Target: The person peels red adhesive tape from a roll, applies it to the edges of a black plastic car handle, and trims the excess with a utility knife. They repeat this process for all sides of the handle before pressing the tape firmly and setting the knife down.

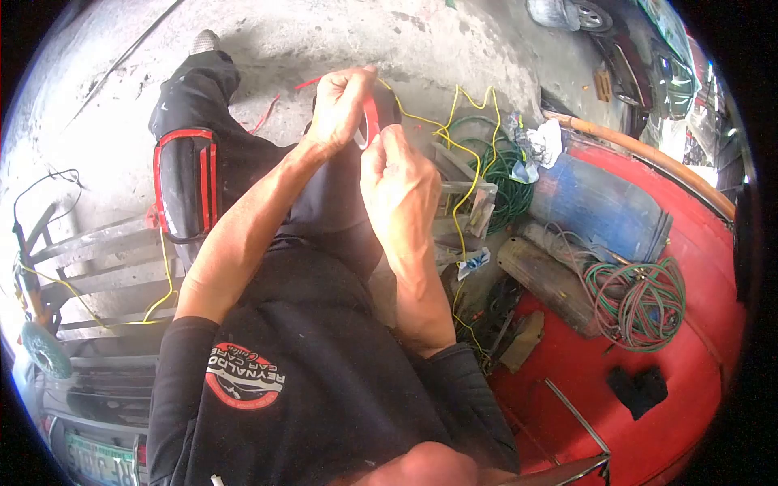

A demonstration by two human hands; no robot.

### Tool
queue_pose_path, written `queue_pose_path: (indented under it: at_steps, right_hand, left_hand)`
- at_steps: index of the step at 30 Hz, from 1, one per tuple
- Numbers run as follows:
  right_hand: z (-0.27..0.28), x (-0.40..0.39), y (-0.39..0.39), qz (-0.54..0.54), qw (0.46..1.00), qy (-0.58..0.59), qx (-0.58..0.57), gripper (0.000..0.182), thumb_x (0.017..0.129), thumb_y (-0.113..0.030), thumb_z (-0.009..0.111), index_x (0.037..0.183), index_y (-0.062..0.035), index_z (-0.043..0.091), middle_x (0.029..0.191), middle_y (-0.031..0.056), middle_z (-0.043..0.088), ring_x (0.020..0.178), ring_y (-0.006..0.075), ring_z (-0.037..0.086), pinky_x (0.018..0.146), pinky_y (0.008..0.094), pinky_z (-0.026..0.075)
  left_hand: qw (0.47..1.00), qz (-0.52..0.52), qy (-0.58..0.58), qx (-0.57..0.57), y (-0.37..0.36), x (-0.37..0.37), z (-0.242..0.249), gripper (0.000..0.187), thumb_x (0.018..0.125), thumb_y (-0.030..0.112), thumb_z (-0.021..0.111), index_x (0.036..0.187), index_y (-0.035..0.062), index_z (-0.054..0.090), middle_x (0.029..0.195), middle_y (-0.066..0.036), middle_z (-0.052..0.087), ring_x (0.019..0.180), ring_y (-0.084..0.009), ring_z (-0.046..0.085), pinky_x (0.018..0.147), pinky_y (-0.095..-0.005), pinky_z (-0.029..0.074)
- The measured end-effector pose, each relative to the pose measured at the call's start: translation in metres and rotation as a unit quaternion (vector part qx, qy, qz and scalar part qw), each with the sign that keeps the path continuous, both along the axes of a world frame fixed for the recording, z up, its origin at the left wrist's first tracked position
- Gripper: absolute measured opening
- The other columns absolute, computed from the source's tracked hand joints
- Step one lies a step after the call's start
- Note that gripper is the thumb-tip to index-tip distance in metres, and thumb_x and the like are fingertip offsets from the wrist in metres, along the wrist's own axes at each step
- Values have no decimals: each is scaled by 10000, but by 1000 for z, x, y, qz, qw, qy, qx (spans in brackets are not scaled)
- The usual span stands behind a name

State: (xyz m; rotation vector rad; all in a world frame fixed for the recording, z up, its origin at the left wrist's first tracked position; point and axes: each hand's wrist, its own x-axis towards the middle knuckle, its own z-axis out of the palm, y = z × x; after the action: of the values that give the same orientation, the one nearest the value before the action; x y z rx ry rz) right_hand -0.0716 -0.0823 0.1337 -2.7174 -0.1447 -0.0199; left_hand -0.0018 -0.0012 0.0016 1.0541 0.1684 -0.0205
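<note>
My left hand [339, 107] is closed, thumb and fingers pinching a narrow red strip [371, 113] above my knee. Lower and to the right, my right hand [400, 180] pinches the same strip near its other end, where a pale underside shows. The strip is bent between both hands. A loose red tail [308, 83] sticks out left of my left hand. Behind my hands lies my dark trouser leg [328, 190]. My other knee carries a black pad [186, 180] edged with red strips.
A yellow cord [459, 219] winds along the right beside a green hose [506, 198]. A red car panel [583, 389] bears a blue drum [596, 206] and coiled hoses [640, 304]. At left stands a slatted grey bench [105, 243] near a vehicle with a licence plate [97, 462].
</note>
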Motion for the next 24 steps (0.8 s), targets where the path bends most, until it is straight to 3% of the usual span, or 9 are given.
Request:
queue_pose_path:
  at_steps: [2,8,11,24]
  right_hand:
    - [0,0,-2,-4,998,48,-28,112,932,-134,626,941,-53,550,810,172,669,724,396,687,630,499,539]
    - [-8,-1,-3,-10,997,59,-46,104,922,-121,626,956,-49,560,833,173,683,739,397,694,646,498,548]
    - [-13,-2,0,-1,1000,-12,-16,106,900,-37,598,812,-30,539,663,190,601,610,402,635,549,483,479]
    - [-22,-6,-3,9,1000,-7,-14,106,901,-38,592,815,-37,530,661,183,588,591,404,617,543,487,474]
  left_hand:
    - [1000,4,-3,16,-1,-1,1,403,1034,231,556,664,77,510,678,86,447,645,-44,363,593,-256,329]
    - [999,26,18,23,-2,-5,8,375,1033,226,559,686,89,516,687,101,405,651,-38,331,593,-253,296]
    - [998,41,31,20,-3,-8,9,375,1032,228,556,688,89,504,692,102,403,658,-39,337,599,-250,298]
    - [996,42,70,22,-1,-8,12,377,1022,237,562,682,92,486,699,97,414,671,-41,345,614,-254,307]
